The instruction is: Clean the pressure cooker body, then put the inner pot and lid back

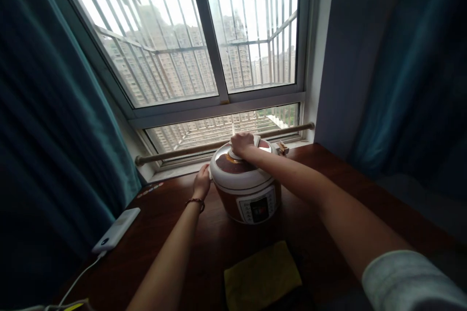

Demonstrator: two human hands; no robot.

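An electric pressure cooker (pixel 226 199), white and reddish brown with a button panel on its front, stands upright on the dark wooden table (pixel 160 233). On top of its lid, my right hand (pixel 242 144) is closed around the lid handle (pixel 257 140). My left hand (pixel 202 182), with a beaded bracelet at the wrist, grips the side handle (pixel 209 172) at the cooker's left edge; its fingertips are partly hidden. In front of the cooker lies a folded yellow cloth (pixel 262 274).
A white power bank (pixel 116 230) with a cable (pixel 82 272) lies at the table's left edge. Behind the cooker run a horizontal rail (pixel 175 154) and a barred window (pixel 164 34). Blue curtains (pixel 54 107) hang at both sides. A small object (pixel 282 147) sits right of the lid.
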